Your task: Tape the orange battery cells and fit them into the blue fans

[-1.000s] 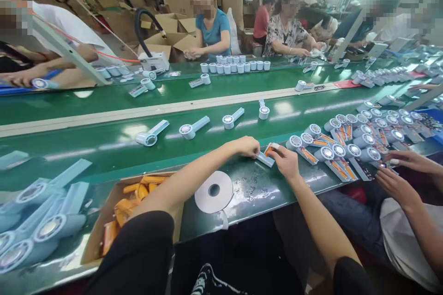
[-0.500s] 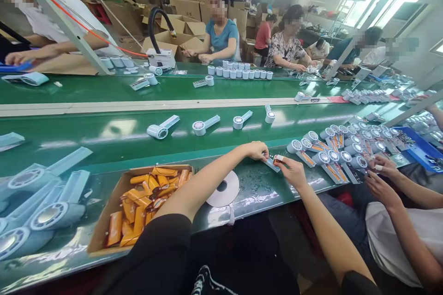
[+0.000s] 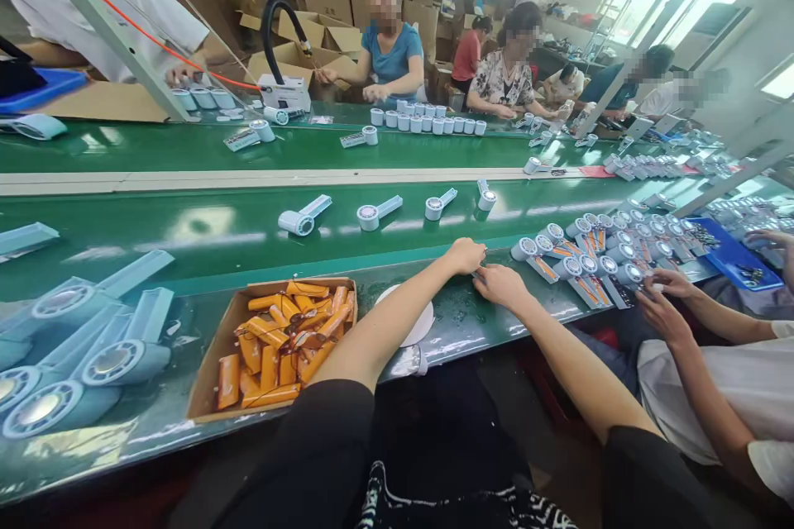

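My left hand (image 3: 466, 256) is closed at the bench's far edge, its fingers round a light-blue handheld fan housing that they almost wholly hide. Against its fingertips presses my right hand (image 3: 501, 285), also closed; what lies inside it is hidden. To the right of my hands, finished-looking rows of white-and-blue fans (image 3: 571, 267) lie with orange battery packs (image 3: 544, 268) in their handles. Left of my forearm, a cardboard box (image 3: 208, 372) holds several orange wired battery packs (image 3: 270, 368). Partly behind that forearm is a white disc (image 3: 423, 326).
Light-blue fan housings (image 3: 124, 359) are heaped at the bench's left. Several fans (image 3: 369, 216) lie along the green conveyor (image 3: 236, 219). A co-worker's hands (image 3: 667, 302) work close on the right, near a blue tray (image 3: 732, 264). Other people sit across the line.
My right hand, which held an orange battery pack beside the open handle, has closed in on my left hand; pack and handle are now hidden. The view has shifted slightly.
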`<state>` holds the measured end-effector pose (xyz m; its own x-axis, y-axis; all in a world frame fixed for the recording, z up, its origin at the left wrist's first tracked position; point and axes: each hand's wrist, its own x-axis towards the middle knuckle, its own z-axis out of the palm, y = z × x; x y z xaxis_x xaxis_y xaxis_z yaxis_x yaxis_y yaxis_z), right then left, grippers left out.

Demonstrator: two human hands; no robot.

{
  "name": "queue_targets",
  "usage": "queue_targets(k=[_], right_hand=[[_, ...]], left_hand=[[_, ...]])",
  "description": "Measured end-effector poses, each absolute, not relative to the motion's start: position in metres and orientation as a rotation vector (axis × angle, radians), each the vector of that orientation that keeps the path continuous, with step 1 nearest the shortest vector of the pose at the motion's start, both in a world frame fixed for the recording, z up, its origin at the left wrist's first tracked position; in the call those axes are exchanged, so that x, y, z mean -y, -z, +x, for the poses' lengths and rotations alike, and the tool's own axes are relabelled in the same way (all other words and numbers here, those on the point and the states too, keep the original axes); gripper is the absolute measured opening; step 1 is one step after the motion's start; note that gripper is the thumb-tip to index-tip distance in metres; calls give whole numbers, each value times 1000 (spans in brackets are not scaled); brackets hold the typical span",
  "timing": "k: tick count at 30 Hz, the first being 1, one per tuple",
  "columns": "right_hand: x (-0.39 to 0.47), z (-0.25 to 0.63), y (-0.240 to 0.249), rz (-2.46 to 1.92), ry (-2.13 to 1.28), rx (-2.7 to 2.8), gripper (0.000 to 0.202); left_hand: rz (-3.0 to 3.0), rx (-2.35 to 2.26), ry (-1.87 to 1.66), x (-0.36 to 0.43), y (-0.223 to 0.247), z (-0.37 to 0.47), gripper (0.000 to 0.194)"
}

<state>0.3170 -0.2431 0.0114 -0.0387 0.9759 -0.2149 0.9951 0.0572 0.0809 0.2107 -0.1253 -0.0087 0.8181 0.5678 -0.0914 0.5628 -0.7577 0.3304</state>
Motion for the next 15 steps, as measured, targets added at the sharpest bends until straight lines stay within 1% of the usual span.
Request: queue_targets(k=[4,7,10,12,15], right_hand=[[228,316,-20,1964,186,-2149,30],[220,335,-30,1996,179,-2161,23],[199,371,-43,2170,68,-2095,34],[172,400,-52,2322,-44,-1989,41],[122,438,-63,2460,-140,-1834,39]], left_hand=[[2649,-908,-63,130,2,208,32],[2632,-964,-174,116,-5,197,33],[2609,-1107,-335,83,-9,180,48],[2597,-1217,-378,57,-11,172,60],[2599,-1293,-306,25,-11,173,82]])
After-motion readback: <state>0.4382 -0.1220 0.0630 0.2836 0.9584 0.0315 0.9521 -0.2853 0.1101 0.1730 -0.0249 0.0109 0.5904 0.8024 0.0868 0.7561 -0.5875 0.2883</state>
